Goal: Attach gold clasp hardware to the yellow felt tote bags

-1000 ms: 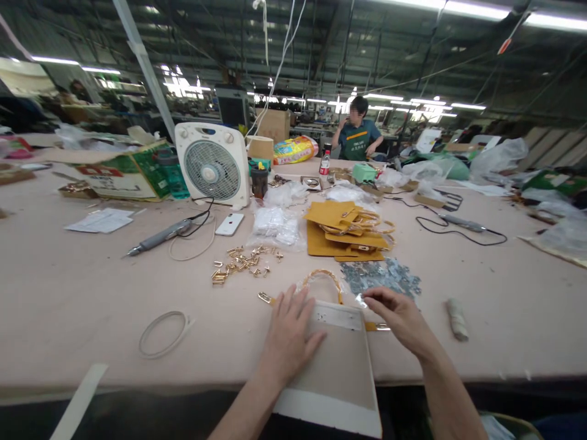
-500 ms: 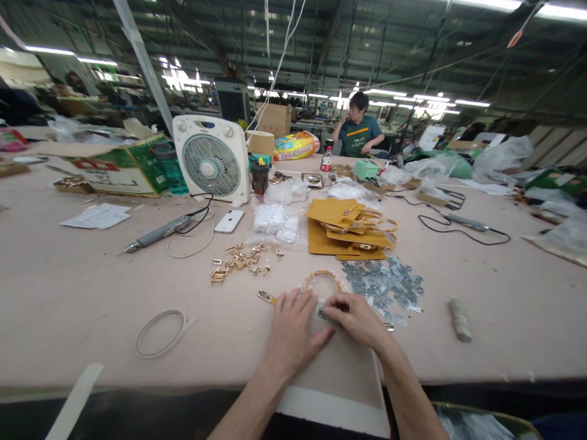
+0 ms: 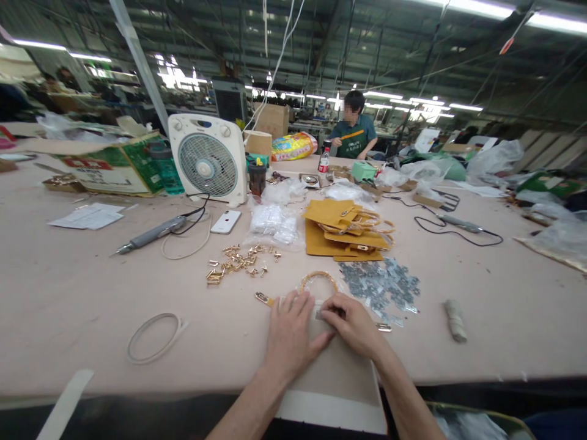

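Observation:
A beige bag panel [image 3: 342, 382] lies at the table's front edge, its lower end reaching over the edge. My left hand [image 3: 291, 336] rests flat on it with the fingers stretched out. Beside it my right hand [image 3: 351, 321] pinches a small flat metal plate [image 3: 318, 314] against the panel's upper part; the fingers partly hide it. Above the hands curves a plastic-wrapped handle [image 3: 321, 274]. A tan strap end with gold hardware [image 3: 263, 297] sticks out on the left, and another gold fitting [image 3: 383, 327] shows on the right.
Loose metal plates [image 3: 385, 284] lie beyond my right hand, gold fittings [image 3: 236, 264] at the left. Behind are mustard bag pieces [image 3: 325, 244], a phone [image 3: 225, 222], a fan [image 3: 208, 159] and electric screwdrivers [image 3: 151, 235]. A co-worker [image 3: 354, 131] sits across the table.
The view has shifted slightly, moving the scene a little to the left. Both hands keep nearly the same place on the panel. The co-worker's raised hand has come down from the face.

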`<state>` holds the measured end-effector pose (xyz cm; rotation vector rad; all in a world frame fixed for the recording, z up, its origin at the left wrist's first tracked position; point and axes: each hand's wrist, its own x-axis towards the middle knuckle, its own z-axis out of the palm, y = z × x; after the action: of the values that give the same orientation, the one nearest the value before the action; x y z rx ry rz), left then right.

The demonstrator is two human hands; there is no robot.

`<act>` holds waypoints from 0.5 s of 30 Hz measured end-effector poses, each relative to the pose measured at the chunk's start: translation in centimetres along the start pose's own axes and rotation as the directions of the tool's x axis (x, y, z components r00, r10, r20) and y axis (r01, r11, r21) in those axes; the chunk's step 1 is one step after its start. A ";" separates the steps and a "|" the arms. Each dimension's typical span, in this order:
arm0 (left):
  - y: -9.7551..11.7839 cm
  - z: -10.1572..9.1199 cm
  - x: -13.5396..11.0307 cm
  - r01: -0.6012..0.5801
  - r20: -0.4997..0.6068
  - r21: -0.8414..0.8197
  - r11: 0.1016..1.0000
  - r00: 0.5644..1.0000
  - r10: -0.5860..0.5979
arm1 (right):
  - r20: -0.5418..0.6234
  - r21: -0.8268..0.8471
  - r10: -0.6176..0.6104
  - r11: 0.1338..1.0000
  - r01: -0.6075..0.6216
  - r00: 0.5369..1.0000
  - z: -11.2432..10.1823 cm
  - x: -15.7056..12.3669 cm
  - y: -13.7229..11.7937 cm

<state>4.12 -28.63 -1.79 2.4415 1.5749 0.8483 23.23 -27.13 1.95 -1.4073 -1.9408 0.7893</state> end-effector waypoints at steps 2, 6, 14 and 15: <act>0.1 0.1 0.0 -0.007 -0.003 0.019 1.000 1.000 0.007 | -0.048 -0.019 -0.068 0.998 0.067 0.997 0.4 -0.9 -0.1; 0.1 0.2 0.0 0.000 0.005 0.048 0.999 1.000 -0.001 | -0.157 -0.146 -0.214 0.971 0.192 0.964 1.5 -2.5 0.0; 0.1 0.1 0.1 0.024 0.056 0.025 0.999 0.998 -0.025 | -0.167 -0.338 -0.294 0.914 0.225 0.941 2.7 -3.9 0.7; 0.2 0.0 0.2 0.025 0.059 0.018 1.000 0.998 -0.026 | -0.172 -0.315 -0.253 0.930 0.190 0.952 2.6 -3.8 0.5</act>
<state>4.31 -28.57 -1.67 2.4290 1.5961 0.7547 22.52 -30.96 -0.60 -1.3409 -2.0629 0.2390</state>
